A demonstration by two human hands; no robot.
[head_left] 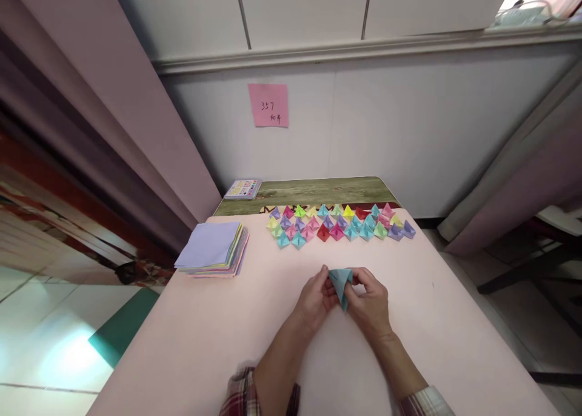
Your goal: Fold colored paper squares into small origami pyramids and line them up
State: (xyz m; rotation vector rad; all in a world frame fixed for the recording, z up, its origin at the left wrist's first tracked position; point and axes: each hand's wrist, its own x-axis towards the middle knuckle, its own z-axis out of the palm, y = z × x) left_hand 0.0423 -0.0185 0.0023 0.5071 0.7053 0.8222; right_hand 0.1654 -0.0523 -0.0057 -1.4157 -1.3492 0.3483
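Note:
A folded teal paper piece (341, 282) is held between both of my hands above the middle of the pale pink table (191, 343). My left hand (315, 299) pinches its left side with closed fingers. My right hand (369, 301) grips its right side, fingers curled round it. Beyond my hands, several small folded paper shapes (339, 225) in many colours lie in rows across the table. A stack of coloured square paper sheets (213, 249), lilac on top, rests at the table's left.
A packet of paper (243, 189) lies on the wooden strip (318, 191) at the table's far edge. A pink note (268, 104) is stuck on the white wall. A curtain hangs at left; chair legs (522, 276) stand at right.

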